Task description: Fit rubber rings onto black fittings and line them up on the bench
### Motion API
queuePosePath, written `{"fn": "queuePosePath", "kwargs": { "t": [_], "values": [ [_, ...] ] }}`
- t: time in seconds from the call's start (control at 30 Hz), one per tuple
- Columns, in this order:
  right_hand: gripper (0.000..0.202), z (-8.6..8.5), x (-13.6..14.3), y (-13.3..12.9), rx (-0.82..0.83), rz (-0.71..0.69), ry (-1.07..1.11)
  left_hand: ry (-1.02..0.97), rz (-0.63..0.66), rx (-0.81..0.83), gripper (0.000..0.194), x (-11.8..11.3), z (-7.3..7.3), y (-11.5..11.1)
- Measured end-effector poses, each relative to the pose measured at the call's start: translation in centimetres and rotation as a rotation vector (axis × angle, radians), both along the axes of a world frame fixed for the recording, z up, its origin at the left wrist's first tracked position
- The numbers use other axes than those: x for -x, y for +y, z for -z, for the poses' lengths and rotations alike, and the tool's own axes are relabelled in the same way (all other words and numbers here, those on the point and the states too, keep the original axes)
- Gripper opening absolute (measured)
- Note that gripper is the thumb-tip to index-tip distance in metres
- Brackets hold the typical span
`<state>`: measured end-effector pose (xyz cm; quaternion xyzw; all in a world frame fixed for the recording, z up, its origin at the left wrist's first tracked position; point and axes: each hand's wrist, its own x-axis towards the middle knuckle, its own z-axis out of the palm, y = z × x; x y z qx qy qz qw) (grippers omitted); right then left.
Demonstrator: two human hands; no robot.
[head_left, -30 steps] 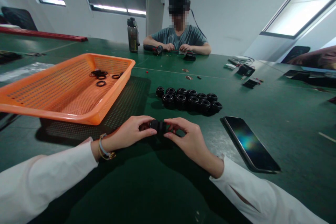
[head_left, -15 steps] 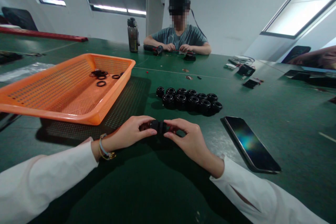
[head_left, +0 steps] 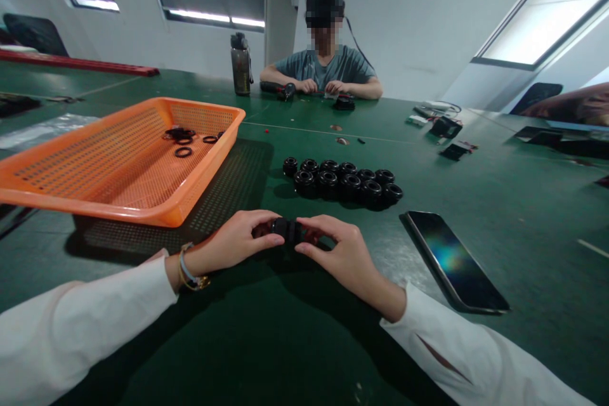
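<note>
closest in, a white left sleeve [head_left: 90,333] runs up from the lower left and a white right sleeve [head_left: 480,352] from the lower right, so the two forearms slant inward and meet ahead of the wearer, over the green table [head_left: 228,349]. bracelets [head_left: 186,271] circle the left wrist.

the left hand [head_left: 242,238] and the right hand [head_left: 345,244] face each other, thumbs on the near side, fingers curled round the far side. between them lies the black part [head_left: 286,229], its long axis seeming to run sideways, from one hand to the other (dark on dark, so its outline is hard to read). neither hand is nearer: the left grip is closed round the left end, with thumb and fingers covering some of it, while the right grip pinches the right end with the fingertips. whether the part touches the table or hangs just above it, i cannot tell.

to the right, near the right forearm, a phone [head_left: 454,260] lies flat, screen up. past the hands, finished-looking black pieces [head_left: 328,184] stand close together in two uneven rows. left of these is an orange basket [head_left: 176,212] with dark rings [head_left: 179,133] inside.

farther off, a bottle [head_left: 241,66] stands upright, and beside it a co-worker [head_left: 323,66] sits across the table, both hands low.
</note>
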<state>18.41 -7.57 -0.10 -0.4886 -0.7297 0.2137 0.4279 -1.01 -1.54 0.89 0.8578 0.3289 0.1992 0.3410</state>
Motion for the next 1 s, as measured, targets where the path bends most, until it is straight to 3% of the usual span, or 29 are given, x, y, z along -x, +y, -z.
{"fn": "queuePosePath", "kwargs": {
  "t": [0.43,1.0],
  "values": [
    [0.033,0.03,0.15,-0.16,0.038,0.036,0.048,0.021,0.006,-0.009,0.031,0.04,-0.13,-0.07],
    [0.025,-0.06,0.12,-0.15,0.039,0.029,0.031,0.028,0.003,0.003,0.032,0.09,-0.17,-0.05]
  ]
}}
